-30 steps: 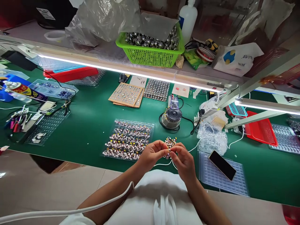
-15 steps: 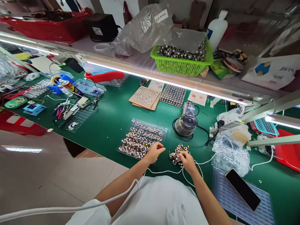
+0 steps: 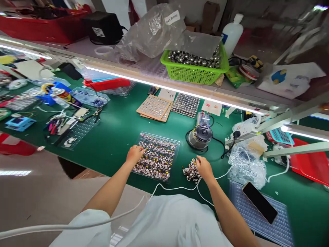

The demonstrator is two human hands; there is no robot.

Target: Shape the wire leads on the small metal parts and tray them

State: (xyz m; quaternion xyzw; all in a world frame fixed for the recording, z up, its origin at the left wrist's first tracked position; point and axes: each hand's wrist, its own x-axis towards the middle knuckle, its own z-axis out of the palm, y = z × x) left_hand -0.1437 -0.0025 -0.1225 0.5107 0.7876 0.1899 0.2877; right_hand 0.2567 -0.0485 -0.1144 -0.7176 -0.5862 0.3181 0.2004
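Observation:
A clear plastic tray [image 3: 177,145] lies in front of me, filled with rows of small white wired parts with yellow tips. Over its left edge is my left hand [image 3: 134,155], fingers pinched together at the upper rows; what sits between the fingertips is too small to make out. To the right of the tray lies a loose pile of the same small wired parts [image 3: 190,171]. My right hand [image 3: 205,168] rests at the pile's right side with thumb and fingers drawn together, and its fingertips hide whatever they grip.
Behind the pile stands a round black-topped device [image 3: 200,137] with cables. A white cable [image 3: 177,188] runs across the front. Boards of round metal pieces [image 3: 186,104] lie farther back under the shelf. A phone [image 3: 260,202] rests on ribbed clear trays at right. Pliers and tools [image 3: 60,123] lie left.
My left hand has moved left and slightly away from me, from the tray's right front corner to its left edge. My right hand stays by the pile, shifted slightly up off it.

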